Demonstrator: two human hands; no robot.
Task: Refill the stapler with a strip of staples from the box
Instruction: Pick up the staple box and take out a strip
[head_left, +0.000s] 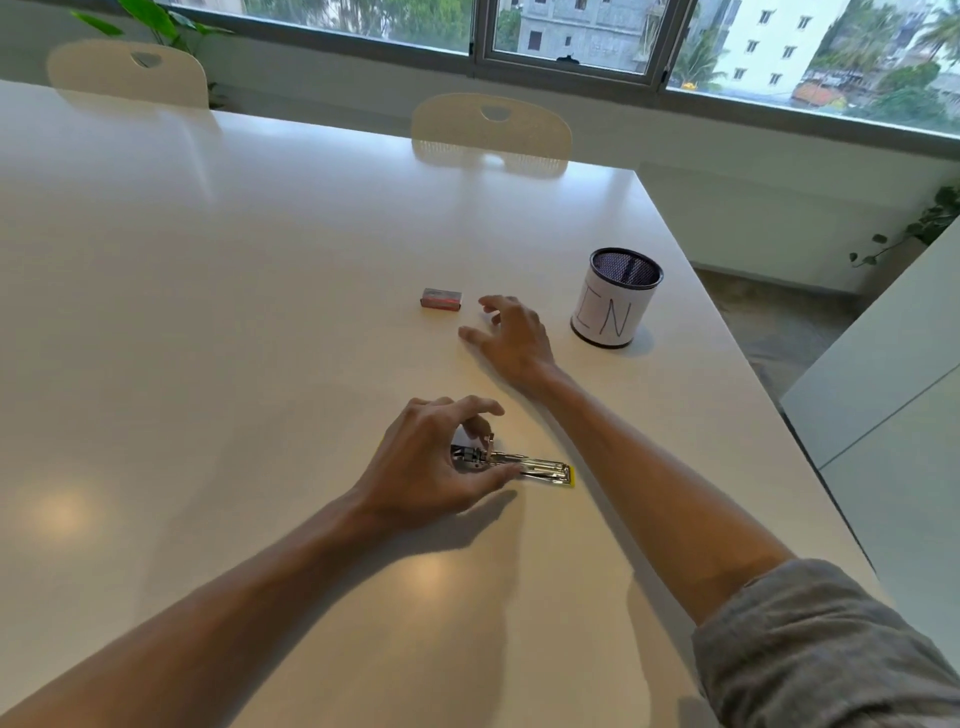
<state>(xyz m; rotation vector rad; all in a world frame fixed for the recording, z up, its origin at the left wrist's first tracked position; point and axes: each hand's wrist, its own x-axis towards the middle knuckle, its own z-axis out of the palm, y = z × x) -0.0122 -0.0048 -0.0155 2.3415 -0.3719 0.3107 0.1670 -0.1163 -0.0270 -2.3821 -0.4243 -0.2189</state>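
Low in the middle of the frame, the left hand (431, 462) pinches the rear end of the opened stapler (524, 466), which lies flat on the white worktop (208, 312) with its metal staple channel exposed and a yellow tip pointing right. Above it, the right hand (511, 335) hovers with fingers spread and nothing in its grip, just beside the small staple box (441, 298). A mesh pen cup (615, 296) stands to the right.

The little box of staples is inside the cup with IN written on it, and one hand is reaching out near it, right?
Not quite. In the head view the staple box lies on the table, left of the cup, not inside it. The right hand does reach out near it.
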